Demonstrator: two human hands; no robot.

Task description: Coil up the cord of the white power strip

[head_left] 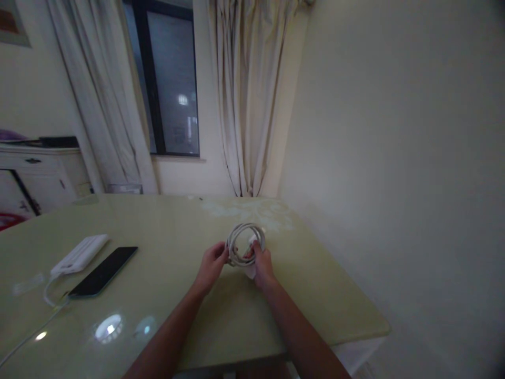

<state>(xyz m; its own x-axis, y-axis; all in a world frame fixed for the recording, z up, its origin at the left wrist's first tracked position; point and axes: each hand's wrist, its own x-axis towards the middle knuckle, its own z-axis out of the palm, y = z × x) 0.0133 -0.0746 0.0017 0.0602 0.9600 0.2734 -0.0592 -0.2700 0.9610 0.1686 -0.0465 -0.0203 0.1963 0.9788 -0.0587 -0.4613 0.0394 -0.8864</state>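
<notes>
A coiled light-grey cable (pixel 238 230) is held up just above the table, its loops forming a ring. My left hand (pixel 213 265) is closed on the left side of the coil, thumb and fingers pinching the loops. On the right side, my right hand (pixel 263 265) grips the coil, with its fingers reaching into the ring. A small whitish piece shows at the right hand's fingers and another below them; I cannot make out exactly what they are.
The pale green glossy table (pixel 158 226) reaches to the wall on the right. To the left lie a white power bank (pixel 81 253) and a dark phone (pixel 104 272), with a thin white cable (pixel 33 332) running to the near left. Curtains (pixel 252 100) hang behind the table.
</notes>
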